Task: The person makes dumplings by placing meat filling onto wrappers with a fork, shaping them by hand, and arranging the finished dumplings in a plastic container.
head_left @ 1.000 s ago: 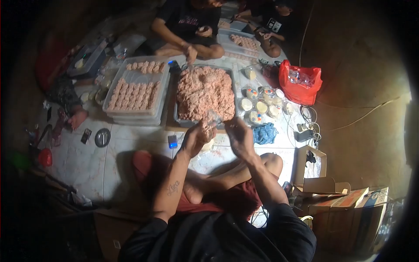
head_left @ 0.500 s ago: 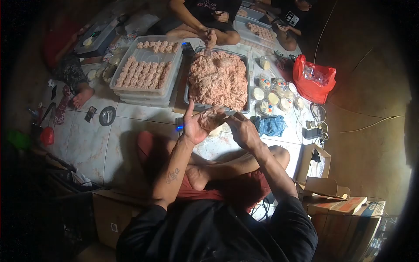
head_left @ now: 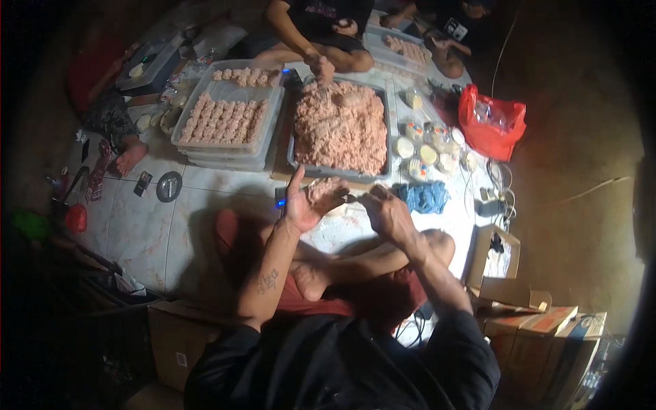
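Observation:
My left hand [head_left: 304, 208] is palm up with the thumb raised, cradling a thin wrapper with pink minced filling [head_left: 324, 191] on the palm and fingers. To its right, my right hand [head_left: 389, 213] is closed around a small, thin dark tool [head_left: 351, 198], whose tip reaches the filling; its exact kind is unclear. Just beyond both hands stands a grey tray [head_left: 391, 154] heaped with pink minced filling [head_left: 342, 130]. Something pale and round [head_left: 336, 210] lies partly hidden below my hands.
Left of the tray, stacked clear containers [head_left: 236, 156] hold rows of shaped dumplings [head_left: 225, 119]. Packs of round wrappers [head_left: 428, 154], a blue cloth [head_left: 424, 198] and a red plastic bag [head_left: 488, 126] lie right. Across, another person's hand [head_left: 322, 70] reaches into the filling.
My right hand has shifted slightly, and the dark tool now shows more clearly beside the filling. My left hand has tilted a little. The other person's hand has moved slightly at the tray.

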`<state>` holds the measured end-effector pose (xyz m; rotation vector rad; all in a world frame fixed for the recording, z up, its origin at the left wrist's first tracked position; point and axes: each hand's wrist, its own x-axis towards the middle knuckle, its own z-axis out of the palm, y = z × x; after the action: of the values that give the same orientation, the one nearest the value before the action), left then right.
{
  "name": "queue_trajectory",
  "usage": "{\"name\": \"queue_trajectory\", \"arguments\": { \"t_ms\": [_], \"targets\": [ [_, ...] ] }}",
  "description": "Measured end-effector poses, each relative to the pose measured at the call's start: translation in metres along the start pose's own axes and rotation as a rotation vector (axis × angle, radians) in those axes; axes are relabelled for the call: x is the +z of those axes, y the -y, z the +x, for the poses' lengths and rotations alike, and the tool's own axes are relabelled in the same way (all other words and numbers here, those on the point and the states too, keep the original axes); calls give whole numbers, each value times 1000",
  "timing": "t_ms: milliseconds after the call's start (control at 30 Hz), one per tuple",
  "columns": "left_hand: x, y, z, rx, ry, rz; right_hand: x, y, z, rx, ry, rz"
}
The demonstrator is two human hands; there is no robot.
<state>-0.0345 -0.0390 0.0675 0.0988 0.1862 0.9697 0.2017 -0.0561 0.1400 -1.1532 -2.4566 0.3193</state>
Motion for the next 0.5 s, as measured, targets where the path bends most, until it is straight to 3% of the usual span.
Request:
{"name": "queue_trajectory", "arguments": {
  "t_ms": [33, 100, 133, 167, 200, 300, 400, 500],
  "targets": [
    [-2, 2, 1, 95, -54, -19, -14, 20, 5, 96, 37, 1],
    [7, 12, -3, 197, -179, 19, 8, 24, 3, 131, -117, 103],
    [10, 18, 1, 213, -170, 41, 29, 16, 0, 137, -174, 152],
    [9, 22, 5, 239, -149, 27, 31, 24, 2, 10, -98, 203],
    [8, 23, 9, 268, -127, 14, 36, 29, -2, 72, -110, 357],
    [-13, 22, 8, 304, -194, -31, 30, 38, -6, 152, -20, 214],
    [-5, 23, 2, 187, -125, -8, 32, 33, -14, 105, -118, 222],
    [-8, 17, 0, 224, -189, 61, 14, 19, -10, 56, 25, 175]
  ]
}}
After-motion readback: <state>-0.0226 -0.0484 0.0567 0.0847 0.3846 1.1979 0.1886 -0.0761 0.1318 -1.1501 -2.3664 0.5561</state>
